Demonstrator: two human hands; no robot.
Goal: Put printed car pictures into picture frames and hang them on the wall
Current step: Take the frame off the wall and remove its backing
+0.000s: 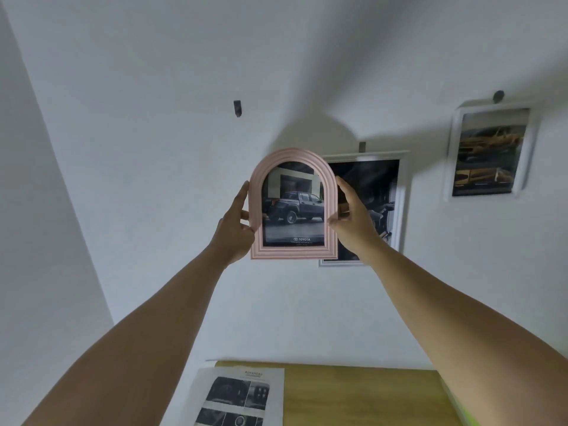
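Note:
A pink arched picture frame (293, 207) holds a print of a dark pickup truck. I hold it up in front of the white wall, upright. My left hand (236, 229) grips its left edge and my right hand (353, 219) grips its right edge. A bare dark wall hook (237, 108) sticks out of the wall above and to the left of the frame. Behind the frame's right side hangs a white rectangular frame (402, 207) with a dark print, partly hidden by my right hand. Another white frame (490, 152) with a yellowish car print hangs at the upper right.
A wooden table (362, 395) stands below against the wall. A printed sheet of car interior pictures (236, 398) lies on its left end. The wall's corner runs along the left. Small hooks (498, 95) hold the hung frames.

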